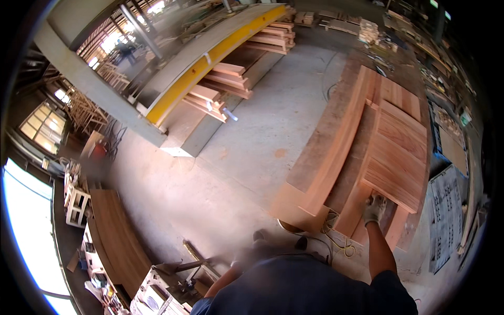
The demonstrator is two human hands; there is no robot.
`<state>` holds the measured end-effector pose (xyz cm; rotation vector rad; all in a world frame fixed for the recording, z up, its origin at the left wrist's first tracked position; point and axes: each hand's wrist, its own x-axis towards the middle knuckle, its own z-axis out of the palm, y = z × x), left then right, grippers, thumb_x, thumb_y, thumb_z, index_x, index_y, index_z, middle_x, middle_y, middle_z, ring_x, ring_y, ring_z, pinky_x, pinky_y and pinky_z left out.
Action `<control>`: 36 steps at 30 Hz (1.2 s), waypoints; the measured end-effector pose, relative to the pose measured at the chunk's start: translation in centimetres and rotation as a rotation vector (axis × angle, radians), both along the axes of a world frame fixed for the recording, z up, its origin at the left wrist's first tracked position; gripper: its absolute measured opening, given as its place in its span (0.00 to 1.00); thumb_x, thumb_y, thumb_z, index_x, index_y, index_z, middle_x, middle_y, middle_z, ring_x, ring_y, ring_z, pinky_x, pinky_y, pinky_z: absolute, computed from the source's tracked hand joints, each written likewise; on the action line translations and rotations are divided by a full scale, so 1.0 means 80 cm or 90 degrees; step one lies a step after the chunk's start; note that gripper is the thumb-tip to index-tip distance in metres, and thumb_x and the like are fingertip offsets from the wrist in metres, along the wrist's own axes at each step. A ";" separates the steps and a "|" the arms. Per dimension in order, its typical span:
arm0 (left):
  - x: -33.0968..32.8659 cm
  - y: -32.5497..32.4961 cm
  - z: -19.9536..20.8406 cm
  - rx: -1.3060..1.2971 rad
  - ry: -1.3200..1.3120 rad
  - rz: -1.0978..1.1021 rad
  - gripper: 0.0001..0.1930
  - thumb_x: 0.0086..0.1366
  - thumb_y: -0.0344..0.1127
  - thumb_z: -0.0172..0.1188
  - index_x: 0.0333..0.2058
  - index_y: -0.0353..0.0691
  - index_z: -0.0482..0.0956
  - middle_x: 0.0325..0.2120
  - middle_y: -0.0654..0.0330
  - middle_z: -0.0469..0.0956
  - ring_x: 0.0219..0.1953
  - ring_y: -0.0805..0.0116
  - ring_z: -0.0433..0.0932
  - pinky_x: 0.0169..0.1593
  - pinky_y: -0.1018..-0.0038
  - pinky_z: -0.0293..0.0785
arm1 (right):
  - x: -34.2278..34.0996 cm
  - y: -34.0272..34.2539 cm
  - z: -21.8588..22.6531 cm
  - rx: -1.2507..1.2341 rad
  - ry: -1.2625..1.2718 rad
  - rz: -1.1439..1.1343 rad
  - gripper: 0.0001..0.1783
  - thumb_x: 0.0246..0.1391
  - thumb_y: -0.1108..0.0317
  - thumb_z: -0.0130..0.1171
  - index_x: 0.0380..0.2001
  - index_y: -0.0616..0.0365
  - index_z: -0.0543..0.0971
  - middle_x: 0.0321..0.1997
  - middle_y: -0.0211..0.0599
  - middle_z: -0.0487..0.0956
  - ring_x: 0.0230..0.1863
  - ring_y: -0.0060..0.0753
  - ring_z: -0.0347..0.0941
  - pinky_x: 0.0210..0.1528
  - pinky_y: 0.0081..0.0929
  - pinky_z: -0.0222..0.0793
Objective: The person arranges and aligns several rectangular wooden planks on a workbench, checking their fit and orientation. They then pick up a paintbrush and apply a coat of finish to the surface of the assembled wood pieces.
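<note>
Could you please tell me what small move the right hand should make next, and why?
I would probably nudge the nearest panel board gently with the right gloved hand to check that it sits snug. The hand is at that board's near edge, though its grip is unclear, and a wooden rail beside the hand extends past the edge.

A navy short-sleeved shirt (pixel 320 289) and greyish glove (pixel 373 212) show.

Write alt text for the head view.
A gloved right hand is at the near edge of a reddish wooden panel; a long plank lies to its left. Across the floor, boards jut from beneath a yellow-edged table.
</note>
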<state>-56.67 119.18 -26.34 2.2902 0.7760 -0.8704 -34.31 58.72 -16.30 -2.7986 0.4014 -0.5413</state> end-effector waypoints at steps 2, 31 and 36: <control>-0.003 0.009 -0.002 -0.015 0.024 0.017 0.21 0.68 0.56 0.59 0.49 0.53 0.91 0.48 0.54 0.89 0.57 0.50 0.84 0.71 0.58 0.69 | -0.010 0.028 0.016 0.001 0.026 0.019 0.16 0.58 0.67 0.60 0.49 0.57 0.79 0.51 0.52 0.78 0.56 0.62 0.71 0.59 0.58 0.68; 0.205 0.346 -0.012 0.011 -0.103 -0.586 0.14 0.74 0.40 0.49 0.45 0.47 0.85 0.43 0.53 0.87 0.50 0.49 0.85 0.54 0.58 0.81 | -0.012 0.122 -0.011 0.025 0.447 -0.389 0.44 0.64 0.53 0.66 0.75 0.65 0.64 0.79 0.59 0.63 0.77 0.63 0.60 0.79 0.48 0.59; 0.254 0.318 0.006 -0.039 -0.015 -0.677 0.17 0.70 0.45 0.54 0.42 0.43 0.88 0.41 0.46 0.88 0.45 0.47 0.88 0.48 0.54 0.84 | -0.027 0.129 -0.034 -0.015 0.429 -0.398 0.41 0.65 0.56 0.65 0.74 0.65 0.65 0.80 0.60 0.61 0.77 0.66 0.59 0.79 0.49 0.60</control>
